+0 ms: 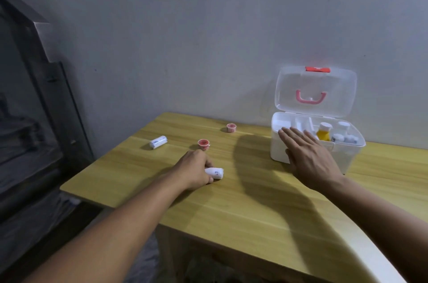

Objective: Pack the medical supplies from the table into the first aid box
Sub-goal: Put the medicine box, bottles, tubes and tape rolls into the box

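The white first aid box (279, 150) stands open at the back right of the wooden table (243, 208), its clear lid (335, 88) with a pink handle tipped up against the wall. Inside lie a yellow bottle (323, 134) and several white bottles (347, 138). My left hand (194, 169) is closed around a white bandage roll (216, 172) lying on the table. My right hand (308, 153) hovers flat with fingers spread in front of the box, holding nothing. A second white roll (158, 141) and two small pink-topped cups (203, 144) (231, 127) sit further back.
The table's left edge (69, 188) drops off beside dark metal furniture (34, 120). A grey wall (185, 39) stands right behind the table and box. A white curved edge (382, 257) shows at the lower right.
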`<state>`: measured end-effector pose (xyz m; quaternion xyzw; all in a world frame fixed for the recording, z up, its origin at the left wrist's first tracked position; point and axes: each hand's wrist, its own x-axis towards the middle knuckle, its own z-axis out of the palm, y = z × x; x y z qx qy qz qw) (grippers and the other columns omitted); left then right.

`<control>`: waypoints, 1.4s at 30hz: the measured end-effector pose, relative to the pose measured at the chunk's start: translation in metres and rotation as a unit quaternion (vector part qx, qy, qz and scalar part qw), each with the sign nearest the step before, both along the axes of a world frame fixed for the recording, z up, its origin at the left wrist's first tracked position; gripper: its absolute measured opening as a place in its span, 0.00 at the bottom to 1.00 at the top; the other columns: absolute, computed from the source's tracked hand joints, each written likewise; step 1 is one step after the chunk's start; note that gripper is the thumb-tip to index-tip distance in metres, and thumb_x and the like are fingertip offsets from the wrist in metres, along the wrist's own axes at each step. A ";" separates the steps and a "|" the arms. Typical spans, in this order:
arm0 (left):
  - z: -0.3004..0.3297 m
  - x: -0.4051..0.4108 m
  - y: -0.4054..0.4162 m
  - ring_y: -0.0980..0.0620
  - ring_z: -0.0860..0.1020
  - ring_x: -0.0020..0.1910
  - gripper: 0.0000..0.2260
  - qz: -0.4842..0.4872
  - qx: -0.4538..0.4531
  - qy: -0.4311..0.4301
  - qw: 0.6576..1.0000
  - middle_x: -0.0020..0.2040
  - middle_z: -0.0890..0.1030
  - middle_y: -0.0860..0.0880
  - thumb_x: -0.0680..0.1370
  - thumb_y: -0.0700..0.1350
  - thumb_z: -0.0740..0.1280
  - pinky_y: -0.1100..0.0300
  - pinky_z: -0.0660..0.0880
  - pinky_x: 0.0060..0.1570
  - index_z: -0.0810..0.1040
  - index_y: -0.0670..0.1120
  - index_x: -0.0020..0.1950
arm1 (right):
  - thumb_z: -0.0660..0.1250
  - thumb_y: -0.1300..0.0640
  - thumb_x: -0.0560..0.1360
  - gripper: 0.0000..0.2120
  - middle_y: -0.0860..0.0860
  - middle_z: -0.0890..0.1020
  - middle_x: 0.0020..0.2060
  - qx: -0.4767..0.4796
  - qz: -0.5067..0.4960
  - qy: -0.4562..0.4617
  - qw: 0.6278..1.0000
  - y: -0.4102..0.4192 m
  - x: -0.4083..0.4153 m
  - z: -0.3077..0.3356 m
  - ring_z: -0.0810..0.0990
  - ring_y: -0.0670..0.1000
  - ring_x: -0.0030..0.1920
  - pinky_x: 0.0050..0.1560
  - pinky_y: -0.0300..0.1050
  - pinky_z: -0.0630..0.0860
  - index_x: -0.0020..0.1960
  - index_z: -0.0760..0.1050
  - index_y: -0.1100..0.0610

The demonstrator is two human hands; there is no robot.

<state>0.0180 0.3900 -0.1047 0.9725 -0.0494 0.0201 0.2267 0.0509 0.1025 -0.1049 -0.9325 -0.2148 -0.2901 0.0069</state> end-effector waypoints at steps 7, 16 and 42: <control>0.008 0.023 0.002 0.50 0.78 0.51 0.09 -0.004 -0.003 0.025 1.000 0.50 0.81 0.49 0.69 0.44 0.75 0.57 0.75 0.48 0.83 0.49 0.48 | 0.67 0.67 0.72 0.26 0.58 0.76 0.67 0.023 -0.003 -0.027 0.999 0.004 0.000 -0.005 0.72 0.59 0.69 0.70 0.58 0.66 0.69 0.69 0.62; 0.019 0.050 0.064 0.43 0.79 0.52 0.08 0.168 0.028 -0.030 0.985 0.50 0.83 0.44 0.69 0.48 0.72 0.54 0.76 0.50 0.82 0.47 0.45 | 0.69 0.65 0.70 0.29 0.58 0.75 0.67 0.025 -0.010 -0.035 0.999 0.008 -0.001 -0.014 0.70 0.60 0.70 0.71 0.58 0.63 0.70 0.69 0.62; 0.097 0.106 -0.144 0.43 0.74 0.59 0.22 -0.112 -0.047 -0.108 0.987 0.63 0.75 0.45 0.72 0.45 0.72 0.56 0.72 0.52 0.71 0.46 0.65 | 0.62 0.66 0.64 0.32 0.62 0.71 0.70 0.030 -0.082 -0.036 0.996 -0.031 -0.020 -0.021 0.67 0.60 0.72 0.71 0.60 0.65 0.68 0.70 0.65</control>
